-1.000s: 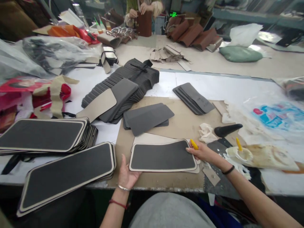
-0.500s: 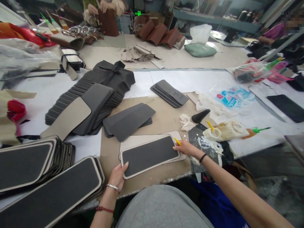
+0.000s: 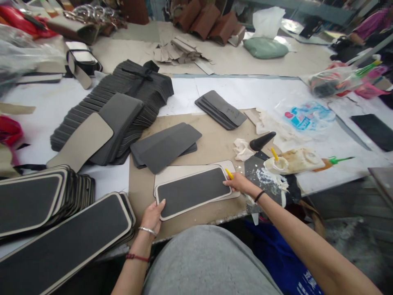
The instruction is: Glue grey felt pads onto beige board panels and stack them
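A rounded rectangular panel [image 3: 193,192], dark grey with a pale border, lies tilted across the near part of the work table. My left hand [image 3: 154,215] grips its left end, thumb on top. At the opposite end, my right hand [image 3: 238,183] pinches the panel's edge and also keeps a yellow stick-like tool [image 3: 229,174] between the fingers. Under the panel, a pale beige panel [image 3: 175,173] shows along the top and right. Loose dark grey pieces [image 3: 167,147] lie just beyond it.
Finished-looking bordered panels [image 3: 70,241] are stacked at left. Behind them stands a long bundle of dark pieces [image 3: 113,102]. On the right are a glue-smeared dark board [image 3: 260,180], a white-crusted container [image 3: 301,160] and a black cone-shaped object [image 3: 262,141]. Brown cases [image 3: 204,20] sit at the back.
The whole scene sits higher in the picture as the head view tips down. Both hands stay on the same panel, with hardly any shift between them.
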`<action>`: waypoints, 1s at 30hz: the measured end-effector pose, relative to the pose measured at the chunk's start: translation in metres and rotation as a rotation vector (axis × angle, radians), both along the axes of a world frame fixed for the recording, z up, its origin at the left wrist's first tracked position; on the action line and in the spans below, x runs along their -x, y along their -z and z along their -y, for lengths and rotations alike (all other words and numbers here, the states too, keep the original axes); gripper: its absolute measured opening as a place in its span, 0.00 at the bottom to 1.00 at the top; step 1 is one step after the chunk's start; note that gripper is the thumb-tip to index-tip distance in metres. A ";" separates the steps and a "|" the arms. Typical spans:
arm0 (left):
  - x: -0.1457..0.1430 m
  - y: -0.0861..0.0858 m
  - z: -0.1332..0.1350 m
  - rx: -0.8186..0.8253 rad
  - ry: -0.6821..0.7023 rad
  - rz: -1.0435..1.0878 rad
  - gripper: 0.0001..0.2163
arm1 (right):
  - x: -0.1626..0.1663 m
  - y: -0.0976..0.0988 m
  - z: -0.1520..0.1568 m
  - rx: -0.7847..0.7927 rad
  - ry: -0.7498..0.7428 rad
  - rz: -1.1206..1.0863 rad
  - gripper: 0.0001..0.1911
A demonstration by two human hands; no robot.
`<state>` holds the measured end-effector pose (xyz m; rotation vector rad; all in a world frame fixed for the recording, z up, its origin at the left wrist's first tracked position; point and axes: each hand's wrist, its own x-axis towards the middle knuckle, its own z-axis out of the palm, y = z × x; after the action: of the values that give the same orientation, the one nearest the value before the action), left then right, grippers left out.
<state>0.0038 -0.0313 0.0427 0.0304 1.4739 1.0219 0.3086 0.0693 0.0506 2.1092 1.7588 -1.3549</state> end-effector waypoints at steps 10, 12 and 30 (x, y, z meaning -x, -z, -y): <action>-0.003 0.000 0.000 -0.039 -0.045 0.014 0.06 | -0.001 0.004 -0.002 -0.005 -0.032 -0.049 0.14; -0.004 -0.001 0.002 -0.069 -0.056 0.017 0.06 | -0.004 0.005 -0.002 -0.028 -0.037 -0.104 0.14; 0.061 -0.108 0.052 -0.199 -0.284 -0.171 0.18 | 0.085 -0.086 -0.010 -0.102 -0.122 -0.481 0.16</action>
<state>-0.0574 -0.0830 0.1511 0.0536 1.5542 1.4243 0.2241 0.0793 0.1367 1.7824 2.1223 -1.8898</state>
